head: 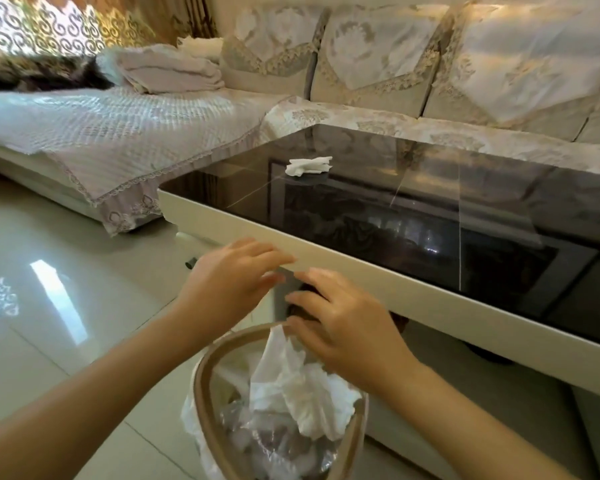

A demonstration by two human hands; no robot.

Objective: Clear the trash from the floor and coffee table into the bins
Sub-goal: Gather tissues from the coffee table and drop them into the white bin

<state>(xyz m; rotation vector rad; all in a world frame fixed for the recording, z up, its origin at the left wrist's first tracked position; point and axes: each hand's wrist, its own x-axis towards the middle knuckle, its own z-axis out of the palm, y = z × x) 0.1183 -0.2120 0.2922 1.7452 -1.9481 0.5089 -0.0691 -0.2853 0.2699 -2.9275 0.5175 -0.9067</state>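
Note:
A beige-rimmed bin [201, 382] with a plastic liner stands on the floor in front of the coffee table [326, 258]. A large crumpled white tissue [298, 389] hangs into the bin, its top tip at the fingertips of my right hand [347, 327], which pinches it. My left hand [229, 278] hovers just left of it above the bin, fingers apart and blurred, holding nothing. More clear plastic trash [278, 445] lies deeper in the bin. Another crumpled white tissue [309, 166] sits on the table's dark glass top near its far left corner.
A grey panel [282, 292] under the table edge shows between my hands. A small dark object [190, 263] sits by the table's left end. A covered sofa [430, 81] wraps behind and to the left, with folded blankets [167, 69]. Glossy tiles [66, 306] stretch left.

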